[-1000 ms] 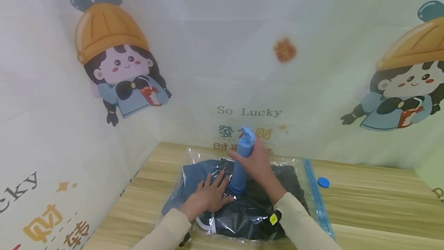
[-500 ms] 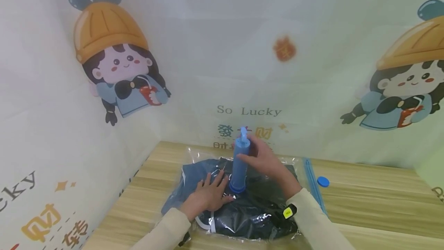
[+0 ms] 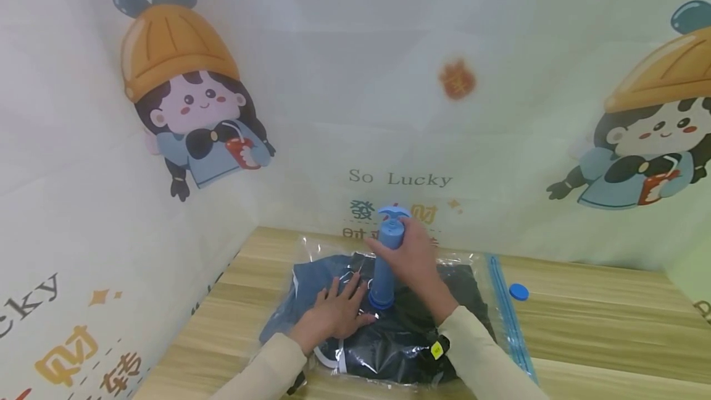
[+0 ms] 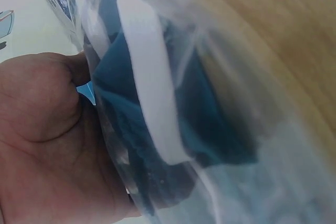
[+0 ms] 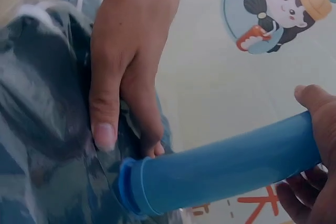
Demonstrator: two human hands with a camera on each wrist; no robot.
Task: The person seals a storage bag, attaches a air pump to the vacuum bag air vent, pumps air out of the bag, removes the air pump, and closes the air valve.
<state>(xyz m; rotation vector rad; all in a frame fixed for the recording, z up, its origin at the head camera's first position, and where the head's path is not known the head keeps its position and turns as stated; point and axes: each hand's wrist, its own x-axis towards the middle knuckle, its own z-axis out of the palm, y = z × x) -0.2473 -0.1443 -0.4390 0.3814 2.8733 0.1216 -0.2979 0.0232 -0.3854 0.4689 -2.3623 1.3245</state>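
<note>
A blue hand pump (image 3: 384,273) stands upright on a clear vacuum storage bag (image 3: 483,270) packed with dark and blue clothes (image 3: 411,350). Its T-shaped handle (image 3: 395,212) sits just above the barrel. My right hand (image 3: 413,258) grips the upper barrel, thumb on the near left side and fingers behind it. In the right wrist view, the pump's base (image 5: 134,184) meets the bag beside my left hand (image 3: 336,313). That left hand lies spread on the bag, left of the pump. In the left wrist view, white-striped blue cloth (image 4: 152,77) shows through the plastic.
A round blue cap (image 3: 519,292) lies on the wooden table (image 3: 600,320), right of the bag's blue zip edge (image 3: 511,313). A printed backdrop (image 3: 311,110) rises behind the table and along its left side.
My right hand shifted right on the pump, then came back round its barrel. The pump's handle turned end-on and now shows broadside. My left hand stayed in place.
</note>
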